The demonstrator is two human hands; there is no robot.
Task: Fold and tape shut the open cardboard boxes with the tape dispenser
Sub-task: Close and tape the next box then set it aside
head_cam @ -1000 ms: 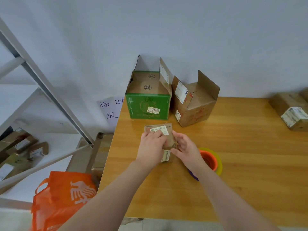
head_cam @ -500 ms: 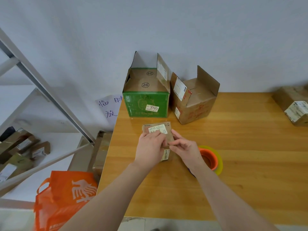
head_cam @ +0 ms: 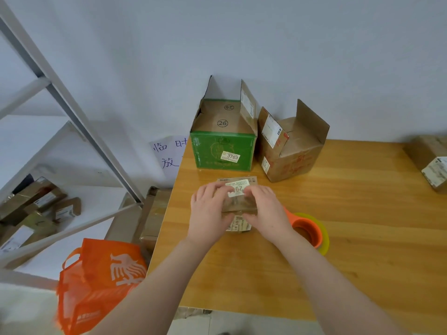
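left hand (head_cam: pixel 210 210) and right hand (head_cam: pixel 267 210) had closed round the box (head_cam: pixel 238 204), fingers curled, holding it folded; dispenser (head_cam: pixel 312 232) lay just beside my right.

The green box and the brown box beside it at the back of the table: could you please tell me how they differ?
The green box has a green printed front with a 3703 label; the brown box is plain cardboard with red print. The green box sits square to the wall; the brown box is turned at an angle. Both stand open with flaps upright.
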